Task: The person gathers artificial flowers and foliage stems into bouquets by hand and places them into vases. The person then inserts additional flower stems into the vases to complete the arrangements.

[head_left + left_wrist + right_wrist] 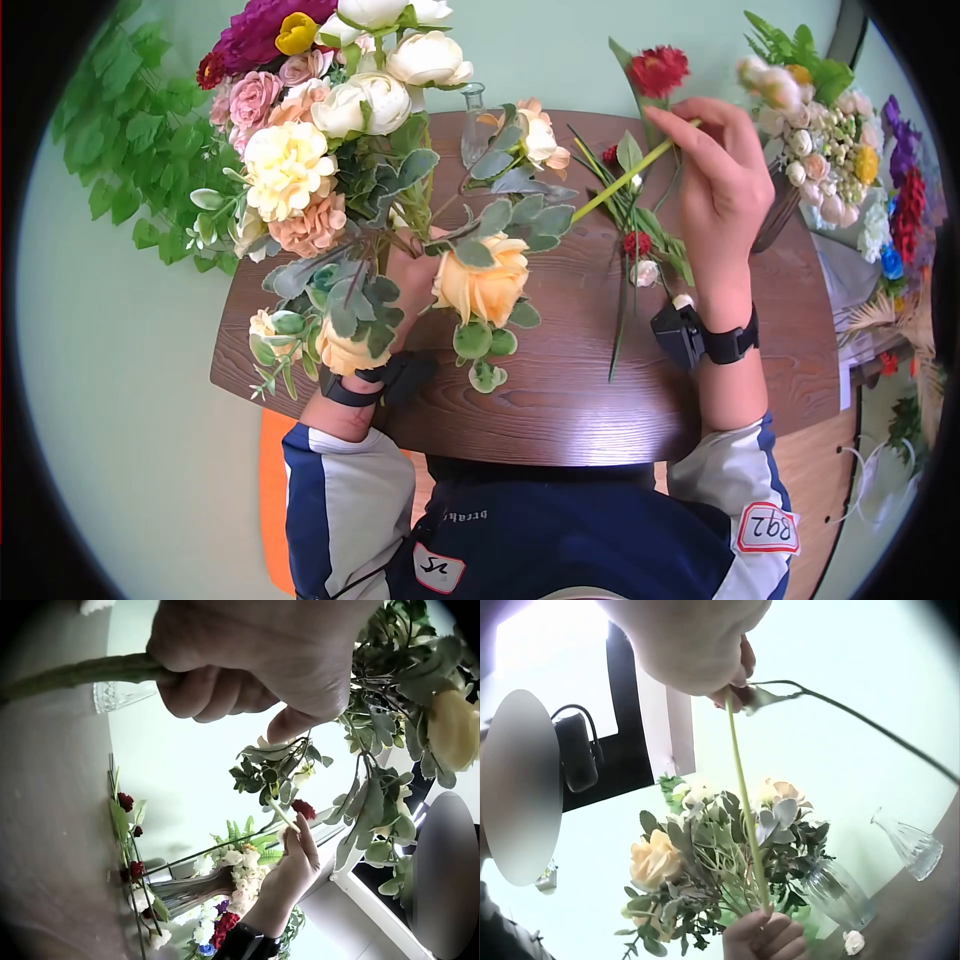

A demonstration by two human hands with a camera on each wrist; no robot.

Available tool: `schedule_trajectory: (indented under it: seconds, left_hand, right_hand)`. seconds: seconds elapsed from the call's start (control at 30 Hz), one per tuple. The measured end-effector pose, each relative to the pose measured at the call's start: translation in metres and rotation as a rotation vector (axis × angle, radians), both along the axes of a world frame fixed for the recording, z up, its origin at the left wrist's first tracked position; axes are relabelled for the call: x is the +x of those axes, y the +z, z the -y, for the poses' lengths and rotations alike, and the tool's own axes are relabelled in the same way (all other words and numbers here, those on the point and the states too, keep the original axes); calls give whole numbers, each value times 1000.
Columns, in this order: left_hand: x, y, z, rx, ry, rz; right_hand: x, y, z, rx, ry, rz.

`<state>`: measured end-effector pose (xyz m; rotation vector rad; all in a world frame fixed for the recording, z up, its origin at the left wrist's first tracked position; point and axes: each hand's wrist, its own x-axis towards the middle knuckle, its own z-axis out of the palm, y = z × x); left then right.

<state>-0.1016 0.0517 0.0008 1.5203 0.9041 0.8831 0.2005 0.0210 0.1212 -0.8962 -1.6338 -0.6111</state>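
My left hand (pixel 408 280) grips the stems of a bouquet of pale roses and grey-green leaves, partly covered by foliage. A thick green stem (pixel 82 673) juts out of that fist in the left wrist view. Peach roses (pixel 485 280) hang over the hand. Raised at the right, my right hand (pixel 727 185) pinches a long yellow-green stem (pixel 635 182) with thumb and fingers. From there the stem slants down to the bouquet; the right wrist view shows it reaching the left fist (pixel 765 935). A red flower (pixel 658 72) stands just beyond the right fingertips.
On the dark wood table (pixel 560 400) stand a narrow-necked glass vase (pixel 907 844) and a ribbed glass vase (pixel 840 892). Loose stems with small red flowers (pixel 636 243) lie at centre right. White and yellow flowers (pixel 825 165) stand at the right edge, and a leafy green plant (pixel 125 130) hangs at left.
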Motion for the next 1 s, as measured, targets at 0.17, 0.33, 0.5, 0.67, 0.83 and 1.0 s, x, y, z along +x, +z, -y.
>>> schedule_trajectory:
  seconds: [0.17, 0.33, 0.5, 0.67, 0.83, 1.0]
  left_hand:
    - [10, 0, -1, -8, 74, 20]
    - [17, 2, -4, -15, 158, 37]
    - [21, 1, -3, -28, 218, 46]
    - [21, 7, 5, 35, 56, 76]
    - [-48, -39, 121, 110, 115, -29]
    - [19, -10, 55, 93, 127, -9]
  right_hand:
    - [-3, -6, -7, -112, -30, 2]
    - [-8, 7, 5, 43, -8, 71]
    - [-14, 16, 23, 60, -47, 198]
    - [-23, 13, 30, 104, -119, 284]
    - [-34, 1, 25, 95, 142, 240]
    - [-34, 2, 28, 114, 228, 238]
